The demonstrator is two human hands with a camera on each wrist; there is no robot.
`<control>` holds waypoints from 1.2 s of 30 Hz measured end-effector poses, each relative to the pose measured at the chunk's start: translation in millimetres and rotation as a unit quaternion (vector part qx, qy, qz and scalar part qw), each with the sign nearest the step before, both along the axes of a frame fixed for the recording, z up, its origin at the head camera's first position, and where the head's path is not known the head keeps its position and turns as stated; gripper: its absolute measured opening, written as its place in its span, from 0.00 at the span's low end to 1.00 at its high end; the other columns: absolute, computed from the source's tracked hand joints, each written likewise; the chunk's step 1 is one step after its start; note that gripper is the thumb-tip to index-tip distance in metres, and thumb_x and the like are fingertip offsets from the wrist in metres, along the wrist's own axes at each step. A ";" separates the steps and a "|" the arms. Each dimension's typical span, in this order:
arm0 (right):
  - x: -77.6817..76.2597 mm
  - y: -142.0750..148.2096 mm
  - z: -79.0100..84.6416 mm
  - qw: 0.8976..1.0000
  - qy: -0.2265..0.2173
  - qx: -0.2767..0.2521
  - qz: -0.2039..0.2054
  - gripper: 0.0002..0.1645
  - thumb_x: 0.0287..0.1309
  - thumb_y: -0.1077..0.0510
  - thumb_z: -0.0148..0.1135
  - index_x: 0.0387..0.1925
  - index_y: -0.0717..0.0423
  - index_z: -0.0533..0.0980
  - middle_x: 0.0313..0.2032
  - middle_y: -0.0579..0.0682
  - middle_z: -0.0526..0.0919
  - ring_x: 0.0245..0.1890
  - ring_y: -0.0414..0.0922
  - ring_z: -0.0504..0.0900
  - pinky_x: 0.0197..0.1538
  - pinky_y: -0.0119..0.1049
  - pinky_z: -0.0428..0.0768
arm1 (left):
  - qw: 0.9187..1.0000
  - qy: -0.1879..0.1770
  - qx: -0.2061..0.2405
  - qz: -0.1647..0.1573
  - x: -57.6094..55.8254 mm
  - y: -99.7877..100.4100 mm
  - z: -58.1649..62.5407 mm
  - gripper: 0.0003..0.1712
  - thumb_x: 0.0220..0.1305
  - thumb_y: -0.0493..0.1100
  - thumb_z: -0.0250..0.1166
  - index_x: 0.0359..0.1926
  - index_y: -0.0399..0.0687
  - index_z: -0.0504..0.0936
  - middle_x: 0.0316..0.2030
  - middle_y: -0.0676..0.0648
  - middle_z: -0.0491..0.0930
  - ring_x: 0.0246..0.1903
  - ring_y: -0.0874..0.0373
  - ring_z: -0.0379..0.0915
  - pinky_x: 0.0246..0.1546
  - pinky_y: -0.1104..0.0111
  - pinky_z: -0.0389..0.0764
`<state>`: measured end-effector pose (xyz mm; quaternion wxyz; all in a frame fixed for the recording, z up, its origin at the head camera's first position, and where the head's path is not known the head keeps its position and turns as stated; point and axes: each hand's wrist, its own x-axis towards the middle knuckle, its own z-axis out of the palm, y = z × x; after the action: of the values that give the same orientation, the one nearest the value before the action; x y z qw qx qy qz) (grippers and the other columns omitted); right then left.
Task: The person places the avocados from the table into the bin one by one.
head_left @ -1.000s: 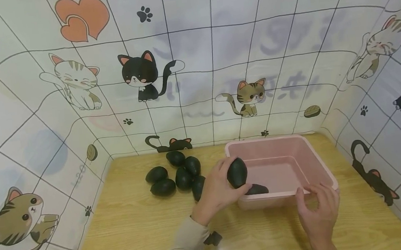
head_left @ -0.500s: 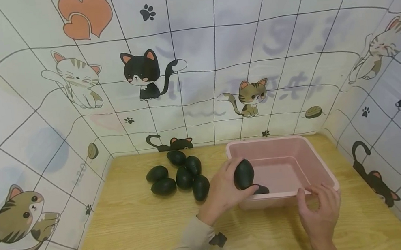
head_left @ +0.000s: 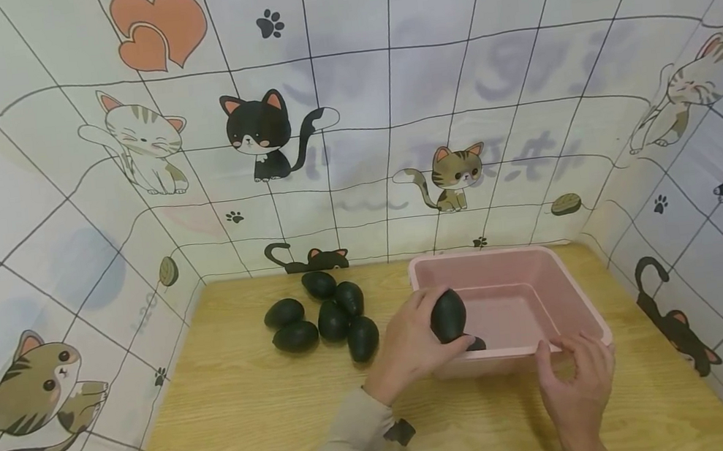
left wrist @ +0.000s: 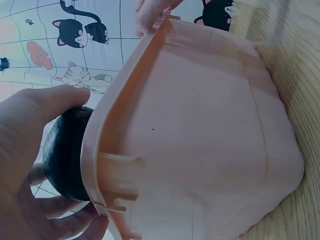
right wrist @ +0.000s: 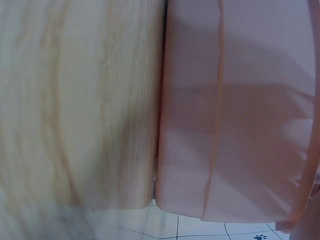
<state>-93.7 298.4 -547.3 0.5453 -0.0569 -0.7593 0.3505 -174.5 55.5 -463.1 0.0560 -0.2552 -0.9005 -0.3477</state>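
Note:
In the head view, my left hand (head_left: 407, 342) holds a dark green avocado (head_left: 448, 315) upright between thumb and fingers, above the left front part of a pink plastic bin (head_left: 574, 299). Part of another dark avocado (head_left: 477, 344) shows inside the bin, mostly hidden by the hand and the front wall. The left wrist view has the held avocado (left wrist: 67, 152) at the bin's rim, with the thumb over it and fingers beneath. My right hand (head_left: 573, 387) grips the front right rim. Only a sliver of that hand (right wrist: 307, 222) appears in the right wrist view.
Several loose avocados (head_left: 333, 321) lie clustered on the wooden table (head_left: 242, 414) left of the bin. A small dark patch (head_left: 399, 432) is beside the left sleeve (head_left: 351, 440). Cat-patterned sheeting (head_left: 360, 145) encloses the table's back and sides.
My left hand has carried its avocado a little to the right, further over the bin, covering more of the avocado inside. The right hand stays on the rim.

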 end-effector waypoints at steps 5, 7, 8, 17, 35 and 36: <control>-0.4 0.7 -0.9 1.000 0.004 0.005 0.001 0.11 0.54 0.63 0.72 0.33 0.72 0.84 0.33 0.67 0.86 0.51 0.56 0.79 0.79 0.53 0.60 | 1.000 0.019 -0.015 0.001 -0.8 2.8 -2.5 0.51 0.56 0.69 0.77 0.77 0.61 0.69 0.67 0.51 0.78 0.58 0.55 0.81 0.54 0.62 0.85; -1.0 1.0 -1.4 1.000 0.007 0.008 -0.001 0.11 0.53 0.64 0.72 0.33 0.72 0.83 0.33 0.67 0.86 0.50 0.58 0.79 0.76 0.47 0.62 | 1.000 0.025 -0.019 0.003 -0.8 3.4 -2.6 0.53 0.56 0.69 0.77 0.78 0.60 0.68 0.67 0.50 0.78 0.59 0.55 0.81 0.55 0.61 0.85; -1.2 1.0 -1.6 1.000 0.009 0.008 0.000 0.11 0.53 0.64 0.72 0.33 0.72 0.83 0.33 0.67 0.85 0.50 0.59 0.79 0.75 0.45 0.63 | 0.999 0.025 -0.020 0.005 -0.8 3.6 -2.6 0.54 0.56 0.69 0.77 0.78 0.59 0.67 0.68 0.50 0.78 0.60 0.55 0.81 0.56 0.60 0.84; -0.8 -0.5 -1.1 1.000 0.007 0.005 0.006 0.12 0.55 0.62 0.72 0.33 0.71 0.84 0.33 0.66 0.85 0.51 0.58 0.79 0.77 0.47 0.62 | 1.000 -0.004 -0.002 0.008 -0.3 -1.3 -2.1 0.52 0.61 0.66 0.74 0.80 0.59 0.64 0.71 0.50 0.77 0.69 0.53 0.75 0.67 0.54 0.79; -0.1 0.0 1.6 1.000 -0.004 0.007 0.001 0.10 0.54 0.65 0.72 0.34 0.72 0.83 0.33 0.68 0.85 0.50 0.61 0.78 0.76 0.47 0.63 | 0.998 0.046 0.041 0.027 0.4 -14.0 -9.9 0.39 0.64 0.59 0.72 0.74 0.57 0.73 0.66 0.50 0.80 0.64 0.54 0.79 0.61 0.57 0.83; 0.1 -0.1 1.9 1.000 -0.004 0.007 0.001 0.10 0.54 0.65 0.72 0.34 0.72 0.83 0.33 0.68 0.85 0.50 0.62 0.78 0.76 0.46 0.63 | 0.998 0.047 0.045 0.027 0.7 -14.5 -10.7 0.39 0.65 0.59 0.72 0.74 0.56 0.74 0.66 0.50 0.81 0.64 0.54 0.79 0.61 0.57 0.83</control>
<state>-93.6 298.3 -545.4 0.5421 -0.0539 -0.7641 0.3454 -173.8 41.1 -473.8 0.1189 -0.2437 -0.8868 -0.3744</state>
